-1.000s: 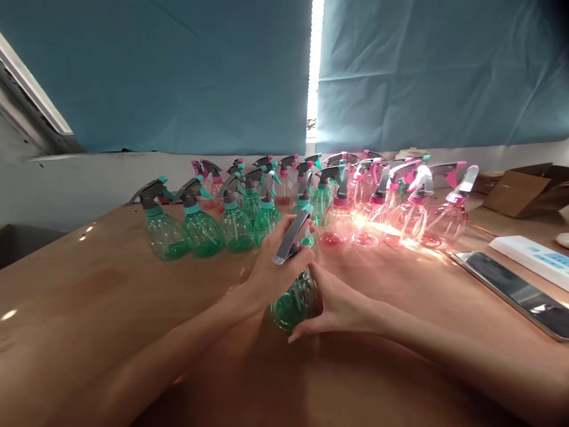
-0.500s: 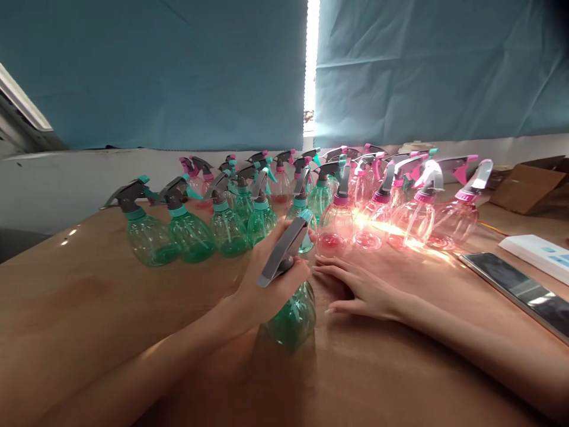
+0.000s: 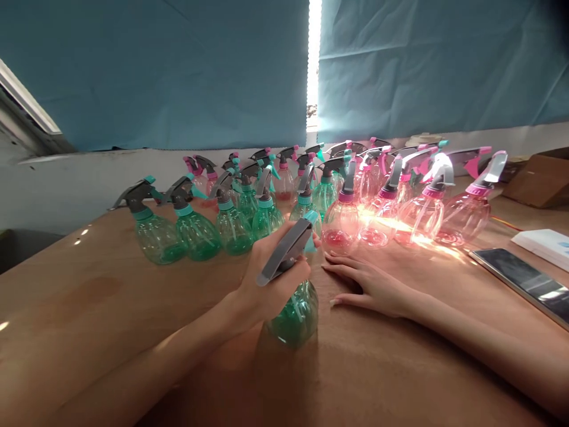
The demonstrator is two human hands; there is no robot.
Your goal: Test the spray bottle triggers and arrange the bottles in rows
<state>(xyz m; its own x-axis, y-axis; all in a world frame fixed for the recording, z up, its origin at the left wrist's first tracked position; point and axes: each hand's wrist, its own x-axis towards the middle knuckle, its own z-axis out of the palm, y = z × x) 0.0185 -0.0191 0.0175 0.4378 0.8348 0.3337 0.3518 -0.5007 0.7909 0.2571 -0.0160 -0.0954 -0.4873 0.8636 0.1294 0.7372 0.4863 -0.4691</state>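
My left hand (image 3: 267, 284) is wrapped round the neck of a green spray bottle (image 3: 294, 323) with a grey trigger head and a turquoise nozzle. The bottle stands close in front of me, and its collar is hidden by my fingers. To the right of it, my right hand (image 3: 376, 287) lies on the wooden table (image 3: 213, 379), fingers stretched out, holding nothing. Just past its fingertips stands a pink spray bottle (image 3: 340, 228) with a little liquid at the bottom.
Several green spray bottles (image 3: 153, 237) stand at the left, several pink ones (image 3: 466, 213) at the right, with more behind. A phone (image 3: 524, 279), a white box (image 3: 544, 244) and an open cardboard box (image 3: 540, 181) lie at the right. Blue blinds (image 3: 178, 77) hang behind.
The whole view has shifted slightly, so the bottles and phone appear a little further right. My left hand keeps its hold on the green spray bottle, and my right hand still rests flat.
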